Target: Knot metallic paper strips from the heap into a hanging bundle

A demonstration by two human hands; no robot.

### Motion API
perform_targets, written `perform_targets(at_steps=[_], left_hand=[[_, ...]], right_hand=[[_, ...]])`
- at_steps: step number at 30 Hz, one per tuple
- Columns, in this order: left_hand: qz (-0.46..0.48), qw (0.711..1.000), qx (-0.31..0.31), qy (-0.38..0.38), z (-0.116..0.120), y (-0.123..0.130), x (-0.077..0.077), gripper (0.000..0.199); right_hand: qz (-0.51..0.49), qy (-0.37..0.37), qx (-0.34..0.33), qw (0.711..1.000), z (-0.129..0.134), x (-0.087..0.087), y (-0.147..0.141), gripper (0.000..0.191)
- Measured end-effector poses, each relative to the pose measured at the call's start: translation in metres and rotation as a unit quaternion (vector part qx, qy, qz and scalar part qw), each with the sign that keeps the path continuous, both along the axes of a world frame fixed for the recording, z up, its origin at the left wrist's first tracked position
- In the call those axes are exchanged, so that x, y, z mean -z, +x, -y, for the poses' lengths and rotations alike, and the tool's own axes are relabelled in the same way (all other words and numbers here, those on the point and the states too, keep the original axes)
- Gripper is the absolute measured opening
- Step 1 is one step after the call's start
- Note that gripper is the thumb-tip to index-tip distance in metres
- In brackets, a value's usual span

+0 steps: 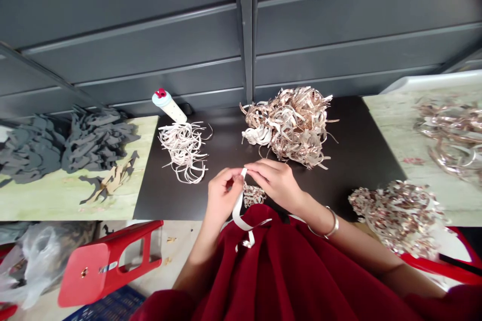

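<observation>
A narrow white strip [238,213] hangs from between my two hands and curls down over the red clothing. My left hand [225,191] pinches it near its upper end, thumb against fingers. On the same end, the fingertips of my right hand [276,183] are closed, touching the strip just beside the left thumb. Below the hands, a small heap of shiny rose-gold and white scraps [253,194] lies at the table's near edge. Ahead to the right sits a big tangle of metallic rose-gold and white strips [293,128]. Whitish thin strips [184,150] lie in a looser pile at the left.
A pale bottle with a red top [169,106] stands at the back of the dark table [226,135]. Dark grey cut pieces [98,140] are heaped far left. More shiny scraps [399,215] pile at right. A red stool [109,261] stands below left; a grey panelled wall [188,35] rises behind.
</observation>
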State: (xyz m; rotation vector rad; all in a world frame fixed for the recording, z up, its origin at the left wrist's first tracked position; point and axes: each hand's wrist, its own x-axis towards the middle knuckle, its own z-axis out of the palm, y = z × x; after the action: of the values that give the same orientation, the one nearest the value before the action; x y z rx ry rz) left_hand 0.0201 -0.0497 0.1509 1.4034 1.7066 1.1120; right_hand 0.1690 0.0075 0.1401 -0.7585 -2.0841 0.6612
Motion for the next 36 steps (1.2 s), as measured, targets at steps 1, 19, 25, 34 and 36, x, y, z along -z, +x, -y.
perform_targets(at_steps=[1,19,25,34,36], left_hand=[[-0.009,1.000,0.000,0.004,0.000,0.000,-0.001,0.019],[-0.114,0.993,0.034,0.027,-0.011,-0.006,-0.008,0.020],[-0.016,0.999,0.009,-0.028,-0.009,-0.009,-0.005,0.021],[-0.122,0.992,0.011,-0.019,-0.009,-0.003,-0.006,0.023],[-0.138,0.990,0.022,-0.019,-0.009,-0.004,-0.006,0.025]], right_hand=[[0.005,0.004,-0.002,1.000,-0.001,0.001,0.000,0.019],[0.214,0.122,-0.037,0.968,-0.021,-0.004,-0.009,0.025],[0.110,0.032,-0.068,0.991,-0.024,-0.007,0.000,0.023],[0.316,0.170,-0.069,0.931,-0.014,-0.016,-0.008,0.023],[0.312,0.163,-0.078,0.933,-0.018,-0.015,-0.011,0.021]])
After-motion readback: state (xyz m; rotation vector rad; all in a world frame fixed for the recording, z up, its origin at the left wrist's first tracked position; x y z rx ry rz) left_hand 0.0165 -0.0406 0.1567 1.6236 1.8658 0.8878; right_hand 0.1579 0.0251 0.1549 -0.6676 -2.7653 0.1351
